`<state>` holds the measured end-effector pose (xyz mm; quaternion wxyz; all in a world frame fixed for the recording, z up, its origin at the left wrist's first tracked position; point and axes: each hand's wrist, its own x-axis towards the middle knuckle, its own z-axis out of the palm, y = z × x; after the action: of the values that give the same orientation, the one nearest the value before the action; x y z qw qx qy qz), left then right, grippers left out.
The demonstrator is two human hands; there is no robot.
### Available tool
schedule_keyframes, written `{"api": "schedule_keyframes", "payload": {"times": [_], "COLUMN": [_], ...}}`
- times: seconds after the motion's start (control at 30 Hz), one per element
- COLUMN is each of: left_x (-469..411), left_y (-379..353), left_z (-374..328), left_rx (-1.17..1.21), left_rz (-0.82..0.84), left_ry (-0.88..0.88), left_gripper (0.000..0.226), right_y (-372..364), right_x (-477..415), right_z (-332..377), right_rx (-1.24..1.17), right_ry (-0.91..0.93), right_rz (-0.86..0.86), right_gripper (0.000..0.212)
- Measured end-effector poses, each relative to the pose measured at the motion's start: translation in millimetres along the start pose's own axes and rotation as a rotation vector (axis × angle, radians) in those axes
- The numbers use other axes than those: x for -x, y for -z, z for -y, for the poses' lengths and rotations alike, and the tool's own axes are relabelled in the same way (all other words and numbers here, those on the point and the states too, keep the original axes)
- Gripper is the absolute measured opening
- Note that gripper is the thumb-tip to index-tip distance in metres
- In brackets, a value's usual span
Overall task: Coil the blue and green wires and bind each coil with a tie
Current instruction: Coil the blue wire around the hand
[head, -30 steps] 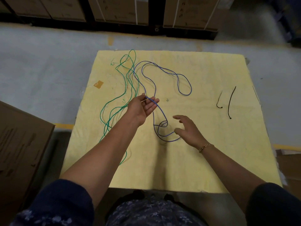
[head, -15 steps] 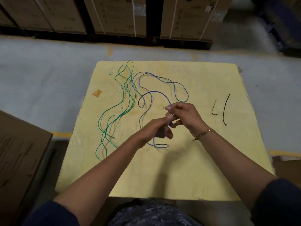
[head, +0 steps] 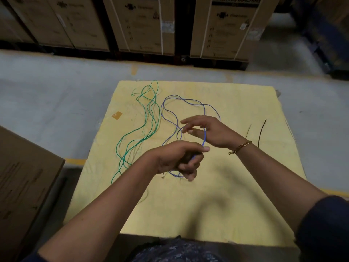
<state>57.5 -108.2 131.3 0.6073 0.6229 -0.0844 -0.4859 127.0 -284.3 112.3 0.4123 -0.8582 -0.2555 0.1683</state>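
Note:
A long blue wire [head: 171, 112] lies in loose loops across the middle of the yellow mat [head: 236, 195]. My left hand [head: 177, 157] is closed on a small bundle of it, and a strand runs up from that fist to my right hand [head: 207, 131]. The right hand hovers just beyond the left with fingers spread, the strand passing between thumb and forefinger. A green wire [head: 149, 118] sprawls in tangled loops on the mat's left side, untouched. Two dark ties [head: 261, 133] lie side by side on the mat to the right of my right wrist.
A brown cardboard box [head: 24, 186] stands at the left, close to the mat's edge. Large cartons [head: 222, 27] line the far side of the grey floor. A small piece of tan tape [head: 117, 115] sticks to the mat's left part.
My left hand came down from the mat's middle and closed on the blue wire. My right hand rose, met it, then moved slightly away, drawing a strand up. The blue loops shifted nearer.

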Motion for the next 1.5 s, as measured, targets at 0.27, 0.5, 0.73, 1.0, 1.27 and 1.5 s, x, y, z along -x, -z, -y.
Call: {"api": "schedule_keyframes", "payload": {"times": [0.27,0.5,0.73,1.0,1.27,1.5], "left_x": [14.4,38.1,39.3,-0.2,-9.2,7.4], "left_y": [-4.1,43.5,53.0,45.1,23.0,9.5], "left_z": [-7.0,1.6,-17.5,3.7,19.0,22.8], "left_rx": [0.428,1.075,0.994,0.345,0.090,0.901], "left_rz": [-0.017,-0.134,-0.288,-0.536,-0.264,0.266], "left_ry": [-0.284,-0.678,-0.780,-0.477,-0.171,-0.419], "left_gripper": [0.025,0.034,0.057,0.056,0.042,0.034], "right_y": [11.7,8.2,-34.7,-20.9,22.1,29.4], "right_x": [-6.5,10.0,41.3,33.6,22.2,15.7], "right_z": [8.4,-21.8,-59.5,14.0,58.1,31.2], "right_rx": [0.025,-0.128,-0.058,0.139,0.131,-0.201], "right_ry": [-0.018,-0.182,-0.299,-0.141,0.036,-0.046], "right_rz": [-0.174,-0.149,-0.126,0.121,0.091,-0.191], "right_gripper": [0.015,0.018,0.025,0.027,0.013,0.039]}}
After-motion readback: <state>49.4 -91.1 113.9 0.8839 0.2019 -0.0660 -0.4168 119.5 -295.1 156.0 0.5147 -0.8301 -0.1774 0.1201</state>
